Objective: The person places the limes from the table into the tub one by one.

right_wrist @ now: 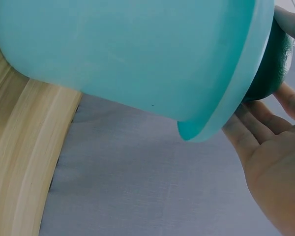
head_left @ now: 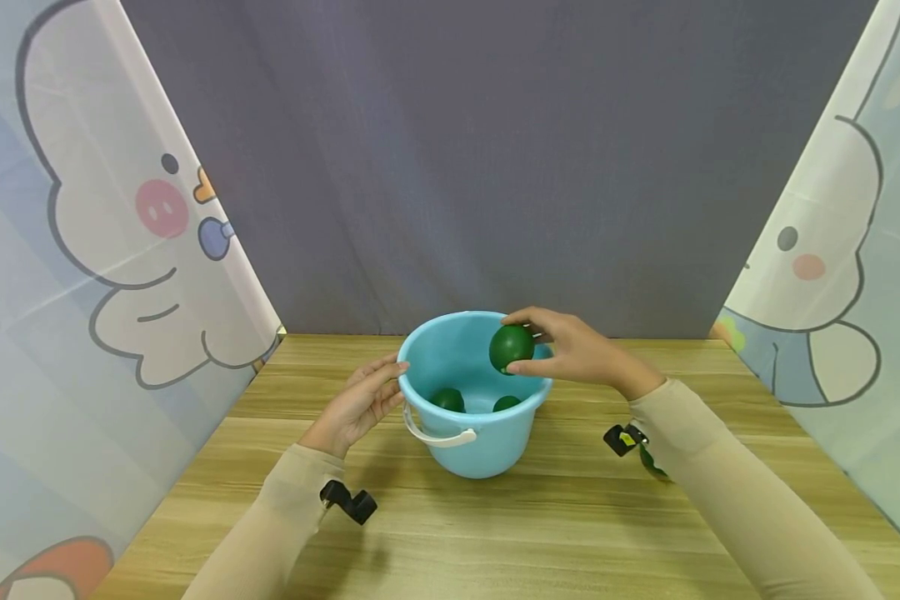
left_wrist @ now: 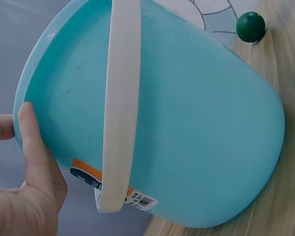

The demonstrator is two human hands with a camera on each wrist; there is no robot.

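Observation:
A light blue bucket (head_left: 480, 454) stands upright on the wooden table. Its white handle (left_wrist: 122, 108) hangs down at the side. My left hand (head_left: 362, 404) grips the bucket's left rim between thumb and fingers. Over the right part of the opening, my right hand (head_left: 570, 350) holds a round, dark green fruit (head_left: 510, 348) with bumpy, glossy skin between thumb and fingers. Inside the bucket lie two similar fruits, a left one (head_left: 447, 400) and a right one (head_left: 506, 403) partly hidden by the rim.
Another round green fruit (left_wrist: 250, 26) lies on the table right of the bucket, mostly behind my right forearm in the head view. A grey curtain (head_left: 480, 167) hangs behind the wooden table (head_left: 495, 542). Cartoon-printed sheets (head_left: 105, 250) flank both sides.

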